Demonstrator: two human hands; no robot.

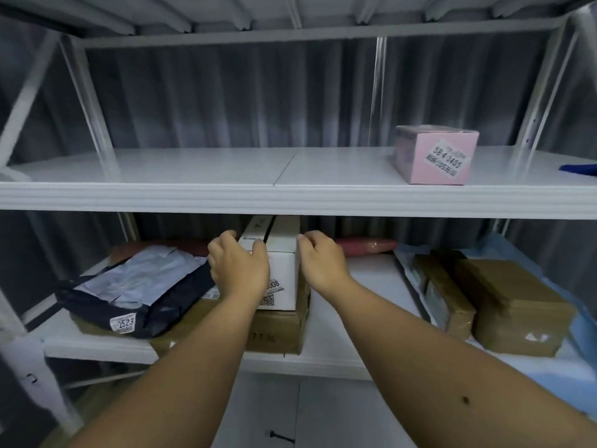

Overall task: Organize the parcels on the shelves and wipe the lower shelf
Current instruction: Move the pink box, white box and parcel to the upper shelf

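A long white box (281,253) lies on a flat brown carton (277,331) on the lower shelf (349,286). My left hand (237,263) grips the box's left side, fingers curled over its top edge. My right hand (319,257) is at the box's right side with curled fingers, and whether it touches cannot be told. A dark mailer bag (129,292) labelled 2523 lies to the left. Two brown parcels (504,305) sit at the right. On the upper shelf (226,176) stands a pink box (436,155).
A reddish wrapped roll (368,245) lies at the back of the lower shelf. A blue item (581,168) shows at the upper shelf's right edge. Blue sheeting (578,337) lies under the right parcels. A dark screw (281,435) lies on the surface below.
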